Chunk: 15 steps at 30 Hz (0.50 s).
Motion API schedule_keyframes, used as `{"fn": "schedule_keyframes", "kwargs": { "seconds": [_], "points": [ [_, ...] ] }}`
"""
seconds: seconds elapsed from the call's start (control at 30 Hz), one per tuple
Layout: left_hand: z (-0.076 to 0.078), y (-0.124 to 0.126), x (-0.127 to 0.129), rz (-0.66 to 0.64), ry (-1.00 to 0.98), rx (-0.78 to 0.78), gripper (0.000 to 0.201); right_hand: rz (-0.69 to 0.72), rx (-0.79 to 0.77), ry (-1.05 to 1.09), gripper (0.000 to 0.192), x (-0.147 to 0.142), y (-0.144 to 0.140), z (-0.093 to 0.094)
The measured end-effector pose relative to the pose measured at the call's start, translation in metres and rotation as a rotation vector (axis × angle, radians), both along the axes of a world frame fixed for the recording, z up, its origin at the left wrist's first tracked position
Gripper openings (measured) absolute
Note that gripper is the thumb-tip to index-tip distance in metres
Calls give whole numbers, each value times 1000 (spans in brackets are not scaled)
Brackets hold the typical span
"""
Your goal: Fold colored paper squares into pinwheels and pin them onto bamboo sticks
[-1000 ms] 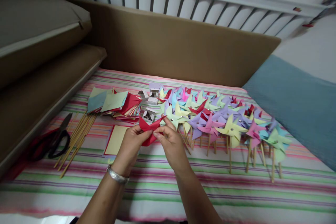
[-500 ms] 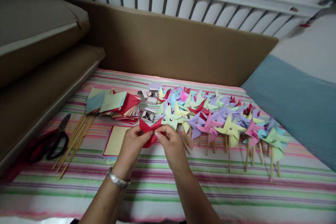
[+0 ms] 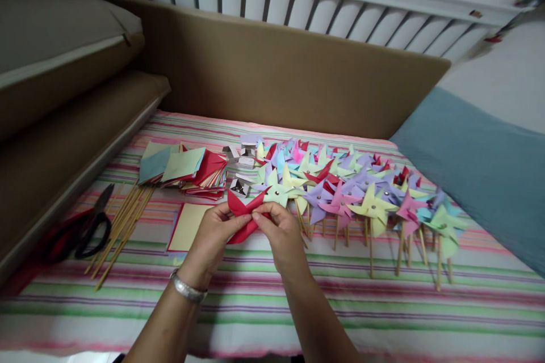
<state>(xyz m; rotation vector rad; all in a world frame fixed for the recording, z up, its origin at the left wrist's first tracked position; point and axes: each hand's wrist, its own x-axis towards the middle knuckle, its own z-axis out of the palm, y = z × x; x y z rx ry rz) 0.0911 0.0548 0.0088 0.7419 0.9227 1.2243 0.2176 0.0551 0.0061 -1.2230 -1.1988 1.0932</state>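
Note:
Both hands meet over the striped sheet, pinching a folded red paper piece between their fingertips. My left hand, with a silver bracelet on its wrist, grips the paper's left side. My right hand holds its right side, thumb on the centre. Just behind the paper lies a small open white box. To the right, several finished paper pinwheels on wooden sticks lie in rows.
A stack of coloured paper squares lies at the left, a yellow sheet below it. Wooden sticks and black-handled scissors lie further left. Brown cushions border the left, a blue cover the right.
Both hands have stayed on the red paper, shifting slightly as the fingers work its folds. Everything else lies as before.

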Motion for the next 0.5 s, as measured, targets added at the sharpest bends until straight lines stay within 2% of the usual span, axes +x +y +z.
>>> {"fn": "schedule_keyframes", "kwargs": {
  "seconds": [0.5],
  "points": [
    [1,-1,1,10,-48,-18,18,-32,37,-10,7,-3,-3,1]
  ]
}}
